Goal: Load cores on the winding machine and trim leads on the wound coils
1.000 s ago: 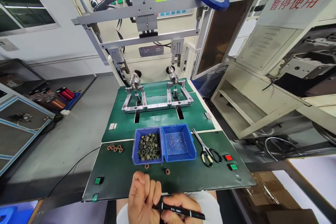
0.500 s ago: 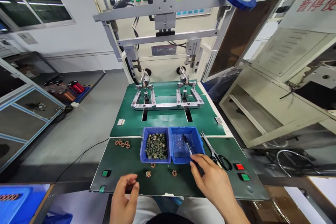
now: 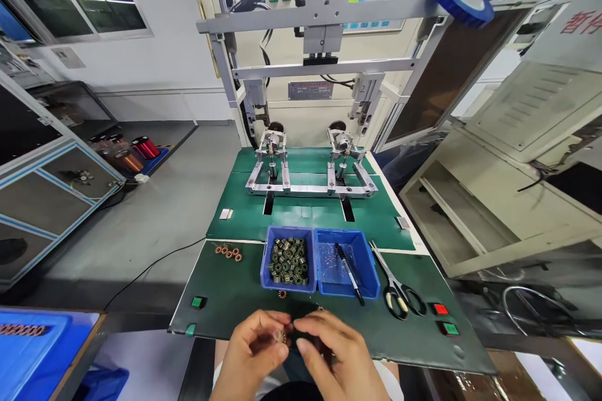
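Observation:
Near the table's front edge, my left hand [image 3: 258,351] pinches a small copper-wound ring [image 3: 281,336] between thumb and fingers. My right hand [image 3: 332,351] is close beside it, fingers bent together; whatever it may hold is hidden. Just beyond the hands stands a blue bin [image 3: 264,263] filled with small metal cores [image 3: 289,261]. A second blue bin [image 3: 373,263] touches it on the right, with a black pen [image 3: 348,272] inside. One copper-wound ring [image 3: 282,294] lies in front of the left bin.
Scissors [image 3: 397,291] lie right of the bins. Several wound rings [image 3: 229,252] sit at the left. Behind is a winding machine with a metal frame [image 3: 308,190]. Red [image 3: 441,309] and green [image 3: 450,329] buttons are at the right, another green button [image 3: 198,302] at the left.
My right hand has left the right bin's front edge and come beside my left hand. A ring now shows in my left fingers. The whole view has shifted slightly.

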Demonstrator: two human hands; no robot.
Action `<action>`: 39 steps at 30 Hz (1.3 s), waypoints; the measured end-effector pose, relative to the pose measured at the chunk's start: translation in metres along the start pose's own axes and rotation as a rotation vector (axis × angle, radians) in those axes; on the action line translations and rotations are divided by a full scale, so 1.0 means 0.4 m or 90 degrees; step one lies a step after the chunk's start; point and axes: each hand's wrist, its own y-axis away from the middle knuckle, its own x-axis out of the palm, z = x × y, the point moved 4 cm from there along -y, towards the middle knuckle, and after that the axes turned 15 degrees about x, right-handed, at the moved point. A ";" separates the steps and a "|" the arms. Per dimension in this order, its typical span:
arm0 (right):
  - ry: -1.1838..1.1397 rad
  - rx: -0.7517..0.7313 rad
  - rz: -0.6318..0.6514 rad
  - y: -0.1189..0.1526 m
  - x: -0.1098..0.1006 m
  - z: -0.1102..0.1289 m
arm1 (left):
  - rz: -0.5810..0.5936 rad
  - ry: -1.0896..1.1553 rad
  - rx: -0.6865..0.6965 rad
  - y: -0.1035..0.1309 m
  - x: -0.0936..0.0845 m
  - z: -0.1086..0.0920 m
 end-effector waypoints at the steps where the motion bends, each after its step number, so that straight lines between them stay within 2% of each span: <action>1: -0.031 0.000 0.018 -0.006 0.012 0.009 | -0.013 0.062 -0.008 0.006 0.010 -0.008; 3: -0.066 -0.001 0.036 -0.015 0.027 0.021 | -0.053 0.130 -0.008 0.014 0.023 -0.020; 6: -0.080 -0.022 0.033 -0.020 0.030 0.030 | -0.070 0.129 -0.008 0.018 0.029 -0.020; 10: -0.134 0.026 0.057 -0.021 0.025 0.017 | -0.039 0.147 -0.056 0.025 0.026 -0.003; 14: -0.298 0.138 0.166 -0.022 0.043 -0.009 | 0.023 0.234 -0.139 0.035 0.044 0.001; 15: -0.303 0.154 0.170 -0.022 0.045 -0.013 | 0.032 0.252 -0.152 0.036 0.049 -0.002; 17: -0.238 0.120 0.098 -0.024 0.032 -0.013 | 0.030 0.273 -0.165 0.035 0.057 -0.007; 19: -0.140 0.028 -0.020 -0.021 0.004 0.001 | 0.008 0.277 -0.166 0.031 0.058 -0.011; 21: -0.075 -0.058 -0.071 -0.014 -0.018 0.019 | -0.009 0.269 -0.161 0.027 0.055 -0.010; 24: 0.012 -0.120 -0.035 -0.009 -0.030 0.037 | 0.004 0.250 -0.150 0.025 0.049 -0.002; 29: 0.075 -0.122 0.035 -0.012 -0.025 0.042 | 0.064 0.204 -0.113 0.025 0.046 0.007; 34: 0.064 -0.089 -0.009 -0.025 -0.016 0.023 | -0.027 0.077 -0.041 0.025 0.028 -0.014; 39: 0.023 -0.090 0.029 -0.035 0.007 0.007 | -0.018 -0.062 -0.002 0.019 0.023 -0.026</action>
